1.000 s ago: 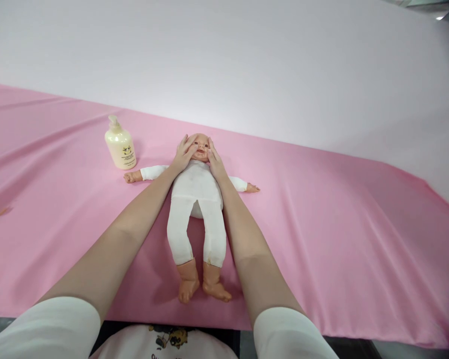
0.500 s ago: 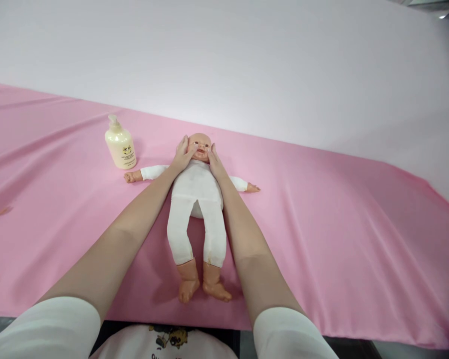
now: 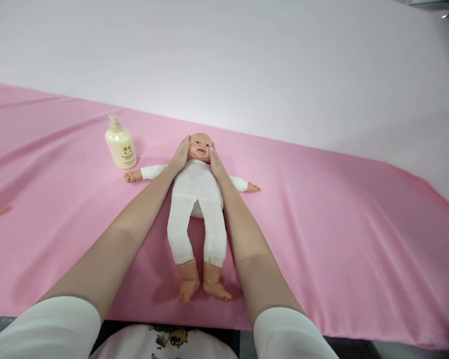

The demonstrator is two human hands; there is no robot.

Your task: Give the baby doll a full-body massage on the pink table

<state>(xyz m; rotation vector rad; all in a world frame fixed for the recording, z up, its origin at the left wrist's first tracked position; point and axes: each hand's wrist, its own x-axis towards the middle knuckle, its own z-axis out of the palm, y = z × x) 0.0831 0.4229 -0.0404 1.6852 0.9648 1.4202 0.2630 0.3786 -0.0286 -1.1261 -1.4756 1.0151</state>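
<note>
On the pink cloth [image 3: 322, 234], the doll [image 3: 197, 180] lies face up, long axis pointing pretty much straight away from the person, feet [image 3: 189, 282] toward the near edge. Its head [image 3: 200, 143] sits right between the left hand [image 3: 180, 156] and right hand [image 3: 217, 162] (neither one's really nearer), fingers straight and unclenched against its sides. Far cloth edge is close behind the head; pump bottle [image 3: 121, 147] limits the left, way more room on the right.

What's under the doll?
Pink cloth shows around the doll and between its legs. Whatever lies directly beneath its body is covered, so can't be seen.
</note>
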